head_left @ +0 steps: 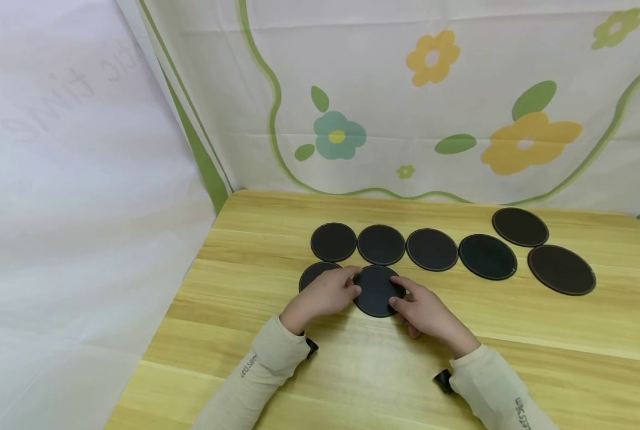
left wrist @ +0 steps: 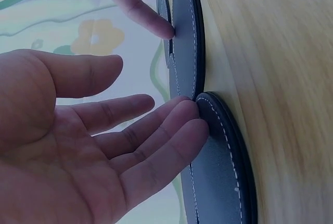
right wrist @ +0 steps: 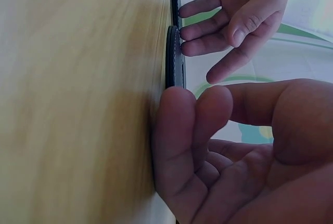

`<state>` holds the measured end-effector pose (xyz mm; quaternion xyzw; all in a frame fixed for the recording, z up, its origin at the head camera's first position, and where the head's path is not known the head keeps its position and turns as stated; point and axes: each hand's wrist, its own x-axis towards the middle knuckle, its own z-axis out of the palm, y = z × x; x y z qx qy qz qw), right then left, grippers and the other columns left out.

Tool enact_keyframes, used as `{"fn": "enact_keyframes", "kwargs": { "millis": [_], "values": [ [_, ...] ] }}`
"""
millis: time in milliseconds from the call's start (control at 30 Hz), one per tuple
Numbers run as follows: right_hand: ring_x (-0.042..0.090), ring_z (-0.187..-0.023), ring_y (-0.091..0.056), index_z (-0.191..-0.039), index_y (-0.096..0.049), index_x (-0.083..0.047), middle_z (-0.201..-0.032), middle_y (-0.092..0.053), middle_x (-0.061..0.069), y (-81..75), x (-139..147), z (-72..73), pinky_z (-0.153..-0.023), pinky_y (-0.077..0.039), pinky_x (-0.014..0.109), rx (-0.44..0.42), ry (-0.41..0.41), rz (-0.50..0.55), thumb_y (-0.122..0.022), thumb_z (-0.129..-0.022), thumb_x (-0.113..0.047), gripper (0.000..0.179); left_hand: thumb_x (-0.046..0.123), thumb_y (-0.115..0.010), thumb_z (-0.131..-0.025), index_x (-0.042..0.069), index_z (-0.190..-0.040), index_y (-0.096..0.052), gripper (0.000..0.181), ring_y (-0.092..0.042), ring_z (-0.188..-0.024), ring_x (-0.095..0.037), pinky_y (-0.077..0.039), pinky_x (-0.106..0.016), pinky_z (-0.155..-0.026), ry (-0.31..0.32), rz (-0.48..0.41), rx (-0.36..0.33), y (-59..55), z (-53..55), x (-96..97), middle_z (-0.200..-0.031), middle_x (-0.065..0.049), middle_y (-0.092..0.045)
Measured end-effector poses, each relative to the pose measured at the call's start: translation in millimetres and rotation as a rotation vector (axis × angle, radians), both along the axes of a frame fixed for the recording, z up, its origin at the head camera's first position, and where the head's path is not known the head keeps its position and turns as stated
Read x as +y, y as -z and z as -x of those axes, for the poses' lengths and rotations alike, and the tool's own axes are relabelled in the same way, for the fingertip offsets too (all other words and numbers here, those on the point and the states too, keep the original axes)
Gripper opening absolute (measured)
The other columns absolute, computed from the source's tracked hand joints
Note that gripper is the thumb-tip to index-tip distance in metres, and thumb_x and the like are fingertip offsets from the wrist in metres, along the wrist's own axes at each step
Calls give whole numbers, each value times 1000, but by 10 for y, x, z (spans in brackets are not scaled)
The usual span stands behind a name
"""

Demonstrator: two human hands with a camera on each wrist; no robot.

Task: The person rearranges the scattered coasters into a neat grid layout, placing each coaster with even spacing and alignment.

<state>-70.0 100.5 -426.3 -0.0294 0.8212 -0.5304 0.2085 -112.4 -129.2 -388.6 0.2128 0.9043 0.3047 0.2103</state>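
Several round black coasters with stitched rims lie flat on the wooden table. My left hand (head_left: 326, 292) and right hand (head_left: 426, 310) are at either side of the front coaster (head_left: 377, 291). The left hand's fingers are loosely spread; in the left wrist view their tips touch the nearer coaster (left wrist: 216, 166) by the joint between two coasters. That hand partly covers the front-left coaster (head_left: 311, 276). My right index finger and thumb lie at the front coaster's right edge, the index fairly straight, while its other fingers bend low beside the table surface in the right wrist view.
Behind the front pair runs a row with a left coaster (head_left: 333, 242), two middle ones and a right coaster (head_left: 487, 257). Two more, an upper coaster (head_left: 520, 227) and a lower coaster (head_left: 562, 270), lie farther right. A flowered cloth (head_left: 395, 107) hangs behind the table (head_left: 363, 376).
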Motion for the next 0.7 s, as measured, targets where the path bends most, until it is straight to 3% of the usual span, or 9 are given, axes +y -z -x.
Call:
{"fn": "enact_keyframes", "kwargs": {
  "millis": [267,467,600,700],
  "values": [
    [18,-41,-50,-153,-38,-2,-70,-61,12,23,3,-2,-44,-49,36,-8,10,-15,-56,-103,-12,54,20,-56,-106,7,-149,-50,46,-56,-64,-11,-46,-28,-63,19,-18,-30,20,-18,34,-90,5,-62],
    [21,-41,-52,-153,-37,0,-71,-62,12,0,58,1,-46,-51,38,17,-19,9,-56,-104,-13,54,22,-57,-106,10,-149,-51,46,-60,-79,-8,-50,-26,-72,87,-87,-47,31,-44,87,-105,6,-65],
    [26,-46,-57,-152,-39,0,-76,-64,14,-77,282,65,-48,-53,41,80,4,-17,-56,-104,-15,53,22,-57,-105,11,-148,-53,44,-60,-84,-6,-50,-25,-76,141,-104,-33,29,-63,115,-105,7,-65],
    [27,-51,-60,-153,-38,0,-81,-64,15,-152,623,146,-50,-53,41,156,80,-116,-54,-106,-19,53,22,-58,-105,12,-147,-53,44,-60,-85,-4,-49,-23,-77,170,-108,-30,24,-76,126,-104,9,-65]
  ]
}}
